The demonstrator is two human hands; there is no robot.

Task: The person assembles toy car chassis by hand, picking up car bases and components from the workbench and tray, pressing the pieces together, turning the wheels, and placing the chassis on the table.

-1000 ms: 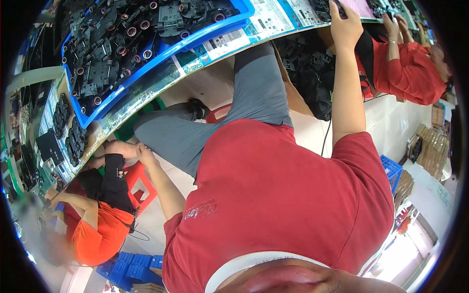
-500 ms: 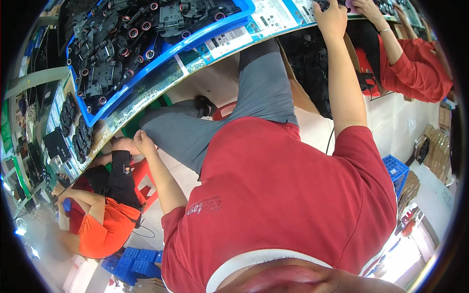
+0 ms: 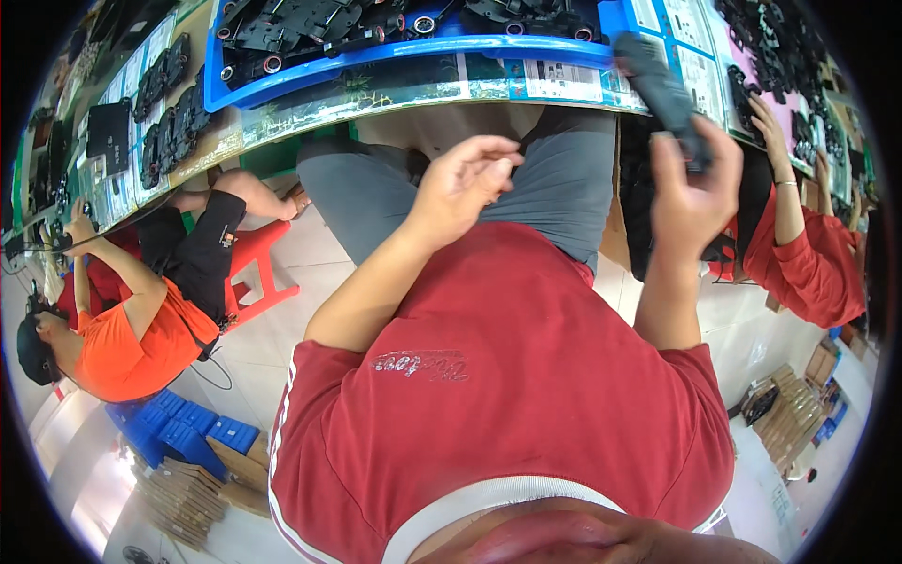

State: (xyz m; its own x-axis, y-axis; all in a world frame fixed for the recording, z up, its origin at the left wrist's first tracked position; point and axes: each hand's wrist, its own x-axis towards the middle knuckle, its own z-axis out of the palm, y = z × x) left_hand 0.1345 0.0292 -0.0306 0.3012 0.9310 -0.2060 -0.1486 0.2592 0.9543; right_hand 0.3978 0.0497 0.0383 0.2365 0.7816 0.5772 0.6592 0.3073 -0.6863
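Observation:
My right hand [image 3: 693, 193] is raised near the table's front edge, fingers closed round the near end of a long black plastic part [image 3: 662, 94]. Motion blurs the part, so its details do not show. Over my lap hovers my left hand [image 3: 465, 188], empty, its fingers loosely bent and apart. Beyond both hands, a blue bin [image 3: 376, 61] on the table holds several black plastic chassis-like assemblies [image 3: 310, 23] with ring-shaped ends. The far end of the held part comes close to the bin's right corner.
Printed sheets [image 3: 564, 83] lie under the table's clear cover. More black assemblies [image 3: 169, 141] sit at the left beside a flat black box [image 3: 110, 138]. A person in orange [image 3: 141, 338] sits at left on a red stool [image 3: 258, 268]; another in red [image 3: 808, 268] works at right.
My right hand has drawn back from the table's far right with the black part. My left hand has risen from beside my knee to over my lap. The view has turned rightward.

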